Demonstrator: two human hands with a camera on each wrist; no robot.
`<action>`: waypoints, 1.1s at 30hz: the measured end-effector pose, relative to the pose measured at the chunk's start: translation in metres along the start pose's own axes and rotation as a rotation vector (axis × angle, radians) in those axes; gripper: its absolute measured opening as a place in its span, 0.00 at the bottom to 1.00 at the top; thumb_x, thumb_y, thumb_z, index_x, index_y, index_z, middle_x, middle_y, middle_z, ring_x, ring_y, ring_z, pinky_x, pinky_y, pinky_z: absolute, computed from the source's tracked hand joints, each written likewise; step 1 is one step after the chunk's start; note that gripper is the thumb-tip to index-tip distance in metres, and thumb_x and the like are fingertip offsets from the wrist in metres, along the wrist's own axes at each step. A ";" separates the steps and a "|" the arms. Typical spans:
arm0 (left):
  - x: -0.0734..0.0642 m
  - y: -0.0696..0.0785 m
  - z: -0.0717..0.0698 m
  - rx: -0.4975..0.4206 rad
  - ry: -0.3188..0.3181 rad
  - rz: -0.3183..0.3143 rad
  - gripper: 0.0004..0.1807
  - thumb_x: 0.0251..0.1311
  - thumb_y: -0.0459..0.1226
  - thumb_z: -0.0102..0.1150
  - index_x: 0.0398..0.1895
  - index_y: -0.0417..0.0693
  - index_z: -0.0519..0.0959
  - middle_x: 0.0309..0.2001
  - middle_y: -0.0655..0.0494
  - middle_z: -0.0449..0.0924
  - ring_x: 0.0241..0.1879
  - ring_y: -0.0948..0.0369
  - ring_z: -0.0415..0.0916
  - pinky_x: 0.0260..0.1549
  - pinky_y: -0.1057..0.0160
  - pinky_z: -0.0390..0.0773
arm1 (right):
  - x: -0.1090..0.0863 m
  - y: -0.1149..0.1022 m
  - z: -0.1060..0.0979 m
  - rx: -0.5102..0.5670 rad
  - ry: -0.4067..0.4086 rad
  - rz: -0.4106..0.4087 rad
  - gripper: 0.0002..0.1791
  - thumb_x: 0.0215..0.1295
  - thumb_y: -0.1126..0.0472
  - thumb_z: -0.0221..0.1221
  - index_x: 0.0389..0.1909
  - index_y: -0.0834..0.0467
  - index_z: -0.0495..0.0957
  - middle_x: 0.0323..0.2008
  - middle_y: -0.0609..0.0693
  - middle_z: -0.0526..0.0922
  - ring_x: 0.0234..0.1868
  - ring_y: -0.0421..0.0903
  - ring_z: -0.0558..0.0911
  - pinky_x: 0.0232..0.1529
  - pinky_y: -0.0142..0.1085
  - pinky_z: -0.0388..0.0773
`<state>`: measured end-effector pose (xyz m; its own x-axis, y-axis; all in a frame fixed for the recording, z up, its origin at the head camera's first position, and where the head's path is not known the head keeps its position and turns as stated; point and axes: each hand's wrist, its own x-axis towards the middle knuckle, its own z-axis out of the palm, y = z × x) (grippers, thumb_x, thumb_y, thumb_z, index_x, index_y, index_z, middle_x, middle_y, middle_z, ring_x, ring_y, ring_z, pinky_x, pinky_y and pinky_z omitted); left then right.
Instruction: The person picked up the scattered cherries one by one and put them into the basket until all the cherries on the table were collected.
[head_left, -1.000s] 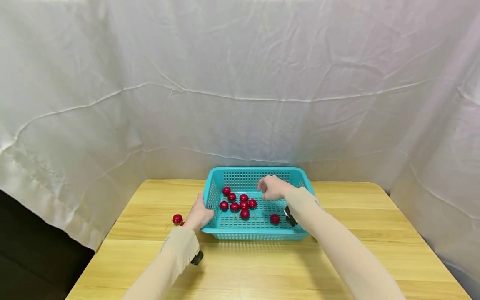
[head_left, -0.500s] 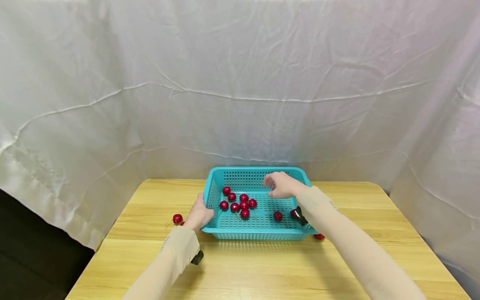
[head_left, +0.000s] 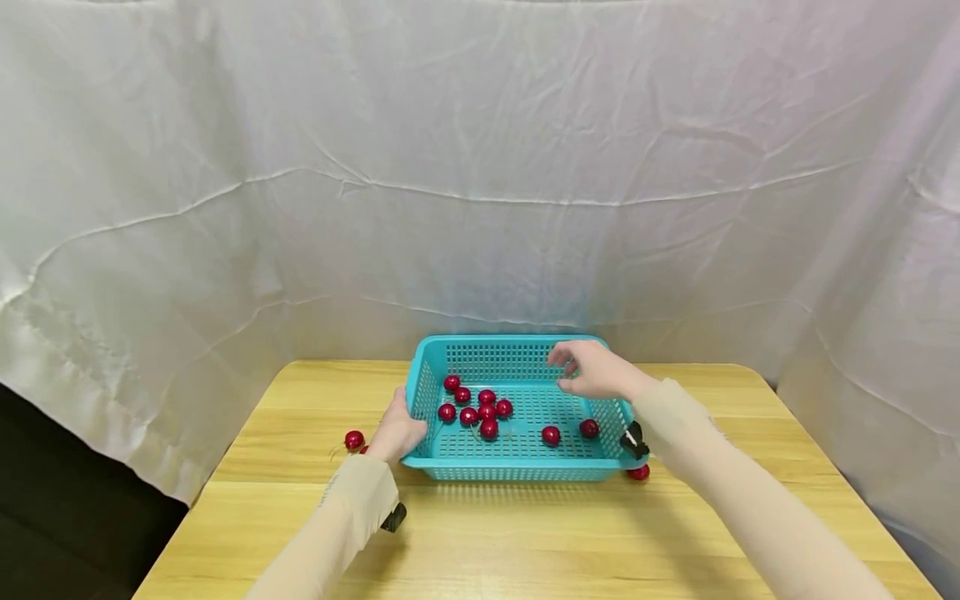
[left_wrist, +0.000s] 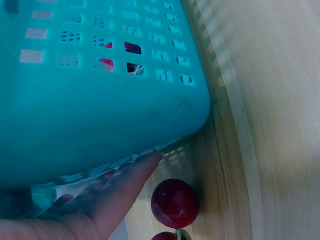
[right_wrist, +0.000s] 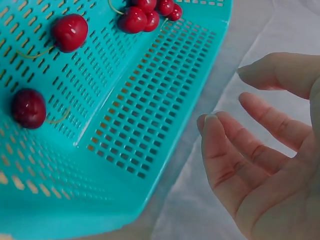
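Note:
A turquoise plastic basket with perforated walls stands on the table, holding several red cherries. My left hand holds its left side, thumb over the rim and fingers along the outside wall; in the left wrist view those fingers lie against the wall. Above the basket's right back corner hovers my right hand, its fingers loosely bent and apart, with nothing between them. Two cherries in the right half, a bright one and a darker one, sit apart from the cluster.
Beside the left hand a loose cherry lies on the wooden table, with another partly hidden by the hand. One more cherry lies outside the basket's right front corner. A pale cloth hangs behind the table.
My right hand has moved right and slightly up, uncovering a cherry in the basket and one on the table. A cherry in the right half has shifted a little. The left hand stays in place.

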<state>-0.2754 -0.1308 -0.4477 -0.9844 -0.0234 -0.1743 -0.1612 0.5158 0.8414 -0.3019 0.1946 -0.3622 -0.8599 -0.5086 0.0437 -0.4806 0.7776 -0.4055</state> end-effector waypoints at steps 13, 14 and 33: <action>0.003 -0.004 0.002 -0.008 0.013 0.010 0.40 0.58 0.22 0.49 0.75 0.42 0.52 0.70 0.34 0.65 0.69 0.37 0.65 0.68 0.33 0.66 | -0.046 0.012 -0.009 0.063 0.113 -0.054 0.15 0.64 0.65 0.63 0.51 0.62 0.79 0.49 0.57 0.84 0.43 0.50 0.84 0.42 0.39 0.86; 0.004 -0.004 0.002 -0.010 0.012 0.009 0.40 0.58 0.22 0.49 0.75 0.42 0.51 0.70 0.34 0.65 0.69 0.37 0.65 0.68 0.33 0.66 | -0.050 0.013 -0.010 0.082 0.126 -0.056 0.15 0.63 0.66 0.63 0.51 0.62 0.79 0.49 0.57 0.84 0.43 0.49 0.84 0.42 0.38 0.86; 0.003 -0.003 0.003 -0.008 0.006 -0.005 0.39 0.60 0.23 0.50 0.75 0.43 0.52 0.71 0.36 0.65 0.69 0.38 0.65 0.67 0.32 0.66 | -0.121 0.059 -0.019 0.339 0.241 0.048 0.17 0.70 0.64 0.59 0.58 0.61 0.75 0.56 0.59 0.80 0.48 0.33 0.83 0.44 0.29 0.84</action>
<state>-0.2781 -0.1295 -0.4524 -0.9841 -0.0310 -0.1750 -0.1663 0.5090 0.8445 -0.2295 0.3090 -0.3740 -0.9148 -0.3424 0.2141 -0.3900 0.6118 -0.6881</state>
